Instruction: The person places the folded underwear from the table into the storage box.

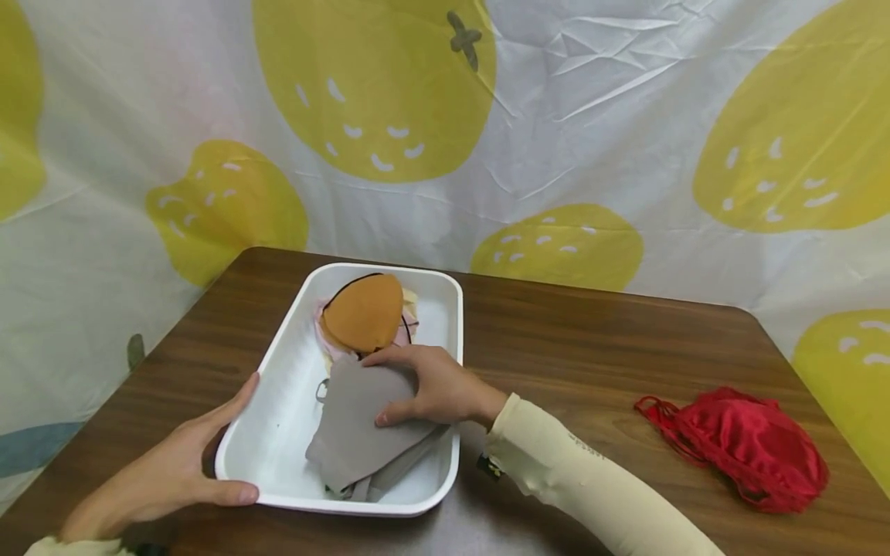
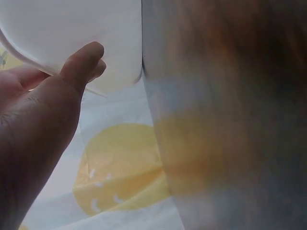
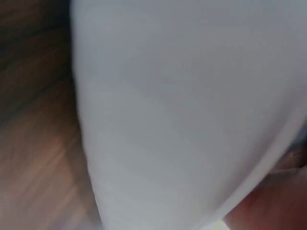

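Note:
A white rectangular tray (image 1: 274, 455) sits on the table. My left hand (image 1: 182, 463) holds its near left corner, thumb at the front rim and fingers along the left side. The left wrist view shows this hand (image 2: 57, 91) against the tray's outer wall (image 2: 115, 33). My right hand (image 1: 438, 386) reaches over the tray's right rim and grips a smooth grey folded cloth piece (image 1: 354, 428), thumb and fingers spread across it. Behind it lies an orange cup-shaped cloth piece (image 1: 368, 313) with black edging, on pink and cream cloth (image 1: 410, 309). The right wrist view is blurred, mostly tray wall (image 3: 182, 96).
A shiny red cloth bundle with cords (image 1: 751, 448) lies on the brown wooden table (image 1: 570, 347), right of my right forearm. A white curtain with yellow fruit prints (image 1: 570, 139) hangs behind the table. A small metal-looking ring (image 1: 322, 390) is in the tray.

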`<state>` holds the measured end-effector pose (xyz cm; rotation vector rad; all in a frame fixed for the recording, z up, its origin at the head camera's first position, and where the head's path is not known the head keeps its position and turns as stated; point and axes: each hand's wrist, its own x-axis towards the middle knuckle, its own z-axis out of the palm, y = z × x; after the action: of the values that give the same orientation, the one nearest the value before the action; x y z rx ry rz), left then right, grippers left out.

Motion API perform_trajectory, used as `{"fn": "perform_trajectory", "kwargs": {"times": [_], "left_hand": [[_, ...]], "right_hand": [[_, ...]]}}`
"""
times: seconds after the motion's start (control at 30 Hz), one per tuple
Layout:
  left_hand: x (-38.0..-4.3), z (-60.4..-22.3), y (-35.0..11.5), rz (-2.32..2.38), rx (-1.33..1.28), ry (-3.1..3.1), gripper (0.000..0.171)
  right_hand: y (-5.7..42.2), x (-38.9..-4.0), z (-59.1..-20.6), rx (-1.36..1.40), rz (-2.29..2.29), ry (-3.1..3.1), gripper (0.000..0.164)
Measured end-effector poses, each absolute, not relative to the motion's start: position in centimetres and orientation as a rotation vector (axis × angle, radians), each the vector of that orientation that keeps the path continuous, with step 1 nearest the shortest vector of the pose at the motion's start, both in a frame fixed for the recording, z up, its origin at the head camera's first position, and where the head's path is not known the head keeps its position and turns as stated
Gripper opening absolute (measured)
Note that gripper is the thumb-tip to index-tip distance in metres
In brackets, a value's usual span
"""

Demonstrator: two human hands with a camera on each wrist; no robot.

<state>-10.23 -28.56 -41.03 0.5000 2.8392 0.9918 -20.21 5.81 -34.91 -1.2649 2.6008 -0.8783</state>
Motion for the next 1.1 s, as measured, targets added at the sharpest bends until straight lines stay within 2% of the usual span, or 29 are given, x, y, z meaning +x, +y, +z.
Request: {"fn": "perform_trajectory", "kwargs": {"times": [0.27, 0.5, 0.87, 1.1], "left_hand": [[-10.1, -41.2, -28.6, 1.093, 0.631, 2.852, 0.118], [-10.1, -41.2, -28.7, 1.108, 0.654, 2.836, 0.118], [-10.0, -41.1, -28.8, 1.071, 0.617, 2.844, 0.118], [-10.1, -41.0, -28.4, 1.034, 0.579, 2.836, 0.119]], "right_hand": [[5.2, -19.6, -35.4, -1.321, -0.455, 2.650, 0.070], [5.2, -18.9, -35.4, -1.378, -0.308, 2.691, 0.069], [7.7, -19.1, -33.9, -1.505, -0.492, 2.702, 0.067], [10.8, -19.8, -33.5, -1.618, -0.713, 2.749, 0.047]]}}
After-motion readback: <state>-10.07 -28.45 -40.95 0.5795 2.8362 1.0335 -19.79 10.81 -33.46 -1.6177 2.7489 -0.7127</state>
